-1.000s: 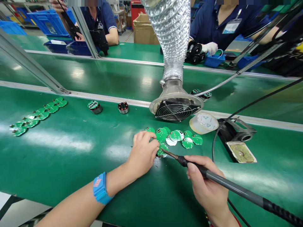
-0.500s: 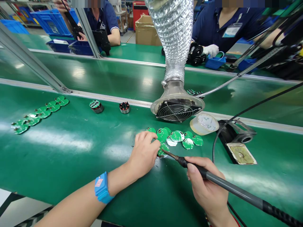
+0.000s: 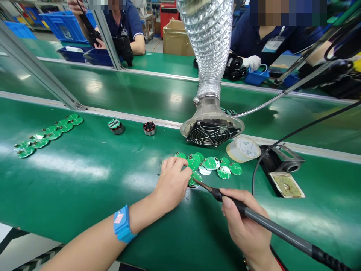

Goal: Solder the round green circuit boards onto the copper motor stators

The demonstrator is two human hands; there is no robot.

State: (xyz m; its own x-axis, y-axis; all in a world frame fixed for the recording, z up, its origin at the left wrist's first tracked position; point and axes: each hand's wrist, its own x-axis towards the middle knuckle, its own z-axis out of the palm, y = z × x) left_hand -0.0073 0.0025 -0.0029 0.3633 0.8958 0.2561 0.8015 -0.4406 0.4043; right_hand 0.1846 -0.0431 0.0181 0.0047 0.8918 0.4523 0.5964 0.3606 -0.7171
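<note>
My left hand, with a blue strap on its wrist, has its fingers closed at the left edge of a round green circuit board. The fingertips and part of that board are hidden. In my right hand is a soldering iron with a dark grey handle, held like a pen. Its tip points left and reaches the board beside my left fingers. More round green boards lie loosely overlapping just beyond both hands.
A fume extractor hood hangs over the boards. Right of it are a tape roll and an iron stand with sponge. Leftward lie two motor parts and a board row. Two people work opposite.
Both hands and the soldering iron hold nearly the same position at the board. The view has shifted very slightly.
</note>
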